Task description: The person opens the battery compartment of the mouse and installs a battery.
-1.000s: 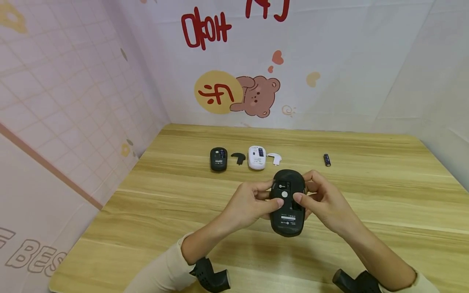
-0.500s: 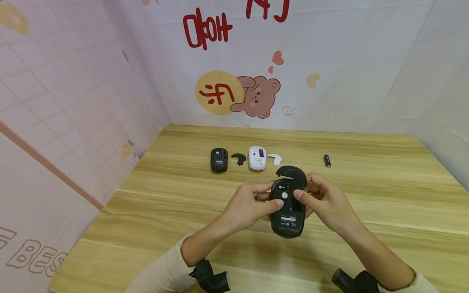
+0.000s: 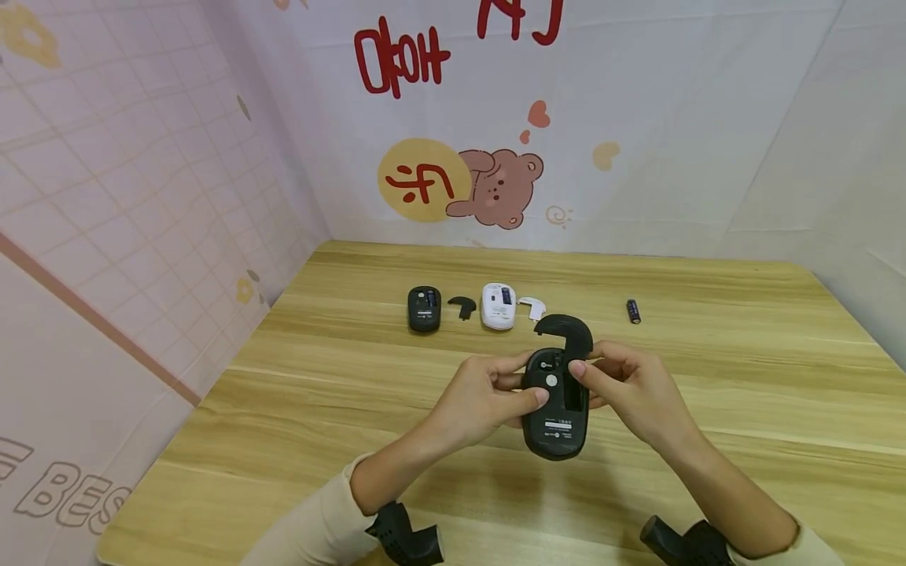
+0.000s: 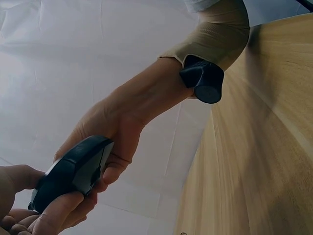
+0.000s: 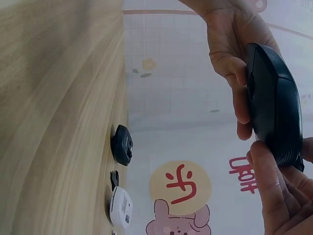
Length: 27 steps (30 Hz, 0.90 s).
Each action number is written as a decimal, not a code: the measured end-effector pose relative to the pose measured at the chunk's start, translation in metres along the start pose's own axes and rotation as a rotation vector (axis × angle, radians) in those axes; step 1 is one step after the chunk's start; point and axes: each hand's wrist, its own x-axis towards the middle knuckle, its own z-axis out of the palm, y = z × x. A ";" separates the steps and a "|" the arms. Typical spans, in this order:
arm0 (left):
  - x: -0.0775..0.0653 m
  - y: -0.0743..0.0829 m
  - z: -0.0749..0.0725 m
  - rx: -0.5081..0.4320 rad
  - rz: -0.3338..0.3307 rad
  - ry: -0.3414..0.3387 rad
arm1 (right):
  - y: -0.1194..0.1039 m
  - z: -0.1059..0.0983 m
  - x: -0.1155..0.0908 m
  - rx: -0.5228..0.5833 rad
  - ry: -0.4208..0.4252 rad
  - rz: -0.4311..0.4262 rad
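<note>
A black computer mouse (image 3: 555,436) is held up over the table with its underside facing the head camera. My left hand (image 3: 474,397) grips its left side, thumb pressed on the underside below a round pale spot. On the other side my right hand (image 3: 633,389) pinches the curved black battery cover (image 3: 566,326), thumb on top and other fingers behind. The cover sticks out past the mouse's far end, its narrow tongue still over the slot. Below the thumb, the dark battery compartment (image 3: 574,395) shows. Seen side-on, the mouse (image 5: 281,112) sits between both hands in the right wrist view.
Farther back on the wooden table (image 3: 318,393) lie a smaller black mouse (image 3: 424,310) and a white mouse (image 3: 499,308), both bottom up with a battery inside. Beside them are a black cover (image 3: 463,307) and a white cover (image 3: 532,308). One loose battery (image 3: 633,311) lies right.
The battery cover has slid away from the mouse body toward the far side, under the right thumb, baring more of the compartment. The left hand and mouse have stayed nearly still.
</note>
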 end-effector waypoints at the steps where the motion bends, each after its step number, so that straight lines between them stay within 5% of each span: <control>1: 0.000 0.000 0.000 -0.004 -0.003 -0.001 | 0.001 -0.001 0.000 0.000 0.002 -0.005; 17: 0.001 -0.005 0.001 -0.020 -0.023 -0.016 | -0.001 -0.005 0.002 -0.079 0.087 0.033; 22: 0.002 -0.005 0.003 -0.028 -0.038 0.008 | -0.001 -0.011 0.009 0.127 0.091 0.060; 27: 0.002 -0.004 0.007 -0.057 -0.050 -0.009 | 0.011 -0.033 0.036 0.350 0.228 0.065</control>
